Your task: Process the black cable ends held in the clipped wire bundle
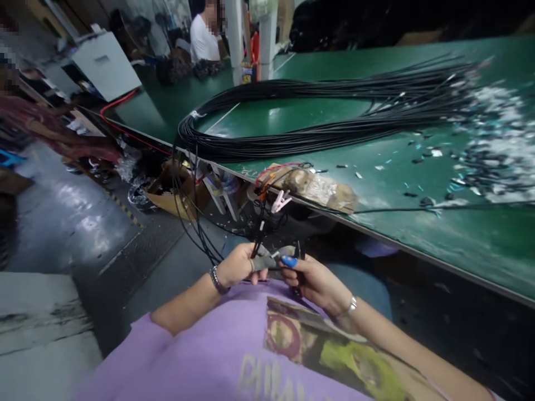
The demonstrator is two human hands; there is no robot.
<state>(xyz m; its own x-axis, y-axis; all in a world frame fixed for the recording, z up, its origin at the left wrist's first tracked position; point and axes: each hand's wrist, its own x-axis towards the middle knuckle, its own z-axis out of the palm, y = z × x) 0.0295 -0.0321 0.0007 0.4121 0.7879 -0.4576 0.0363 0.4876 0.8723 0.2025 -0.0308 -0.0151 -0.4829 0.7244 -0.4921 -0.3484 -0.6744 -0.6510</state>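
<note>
My left hand (237, 266) is closed in a pinch on a thin black cable (258, 240), with grey tape on the fingertips. My right hand (312, 278) is closed round a small cutting tool with blue handles (289, 260), its tip meeting the cable end between the two hands. Both hands are held over my lap, just below the edge of the green table (460, 234). A big looped bundle of black cables (317, 120) lies on the table, and a few strands hang over the edge down to my left hand.
Scraps of cut insulation (485, 150) litter the table's right side. A taped wooden block with red wires and a pink clip (309, 186) sits at the table edge. A person in white (204, 36) sits far back. Cardboard box and clutter (171, 192) lie under the table.
</note>
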